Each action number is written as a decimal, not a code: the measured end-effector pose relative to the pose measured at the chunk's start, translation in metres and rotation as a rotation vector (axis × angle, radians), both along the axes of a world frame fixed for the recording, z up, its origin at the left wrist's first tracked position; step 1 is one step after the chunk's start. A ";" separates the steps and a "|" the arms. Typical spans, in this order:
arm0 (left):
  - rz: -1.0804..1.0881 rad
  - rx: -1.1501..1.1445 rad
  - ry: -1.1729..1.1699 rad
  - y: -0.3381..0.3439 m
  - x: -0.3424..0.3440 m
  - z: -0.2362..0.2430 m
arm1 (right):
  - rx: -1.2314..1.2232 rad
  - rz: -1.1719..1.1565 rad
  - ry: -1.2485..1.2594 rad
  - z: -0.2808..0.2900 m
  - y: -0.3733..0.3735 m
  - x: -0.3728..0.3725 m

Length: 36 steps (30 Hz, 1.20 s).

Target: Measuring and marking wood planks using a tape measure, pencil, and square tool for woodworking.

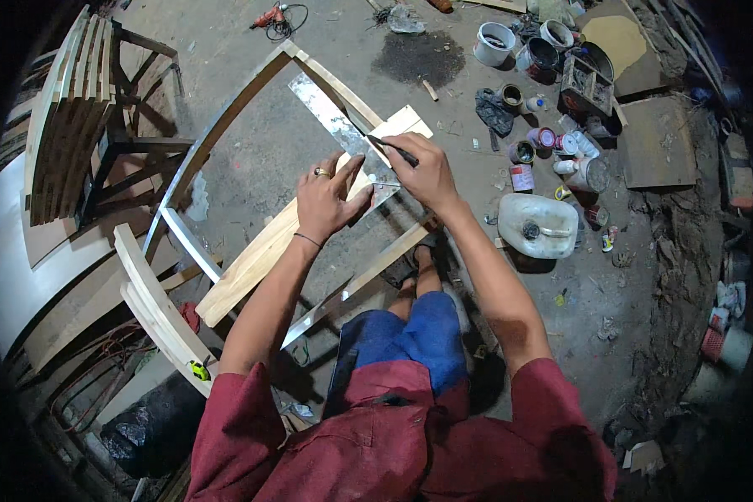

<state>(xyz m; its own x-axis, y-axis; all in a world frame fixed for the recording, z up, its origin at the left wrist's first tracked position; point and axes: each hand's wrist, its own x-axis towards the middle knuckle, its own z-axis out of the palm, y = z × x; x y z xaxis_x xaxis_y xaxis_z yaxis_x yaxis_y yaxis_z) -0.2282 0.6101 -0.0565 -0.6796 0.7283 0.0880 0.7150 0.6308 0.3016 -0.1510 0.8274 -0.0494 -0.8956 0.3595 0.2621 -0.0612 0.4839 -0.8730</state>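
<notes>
My left hand [330,197] lies with fingers spread over a pale wooden board [255,259] and the flat grey metal strip [330,115] by it. Between the closed fingers of my right hand [427,171] is a dark pencil-like tool [405,155], its tip close to the strip and the wooden edge; whether it touches cannot be made out. A thin metal bar [385,182] shows between my hands. Beneath them stands a four-sided wooden frame [226,134] with one bowed side. A short pale wood block [406,121] rests on its right side.
Stacked curved wooden pieces [69,125] stand at the left, above more curved strips [163,309] with a green tape measure [198,370]. A white jerrycan [538,224], paint cans [521,177] and buckets [494,43] crowd the right. A red corded power tool [268,17] lies at the far end.
</notes>
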 end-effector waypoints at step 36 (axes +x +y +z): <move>-0.039 0.071 0.015 -0.004 0.001 -0.003 | -0.449 -0.294 -0.344 -0.048 -0.060 0.056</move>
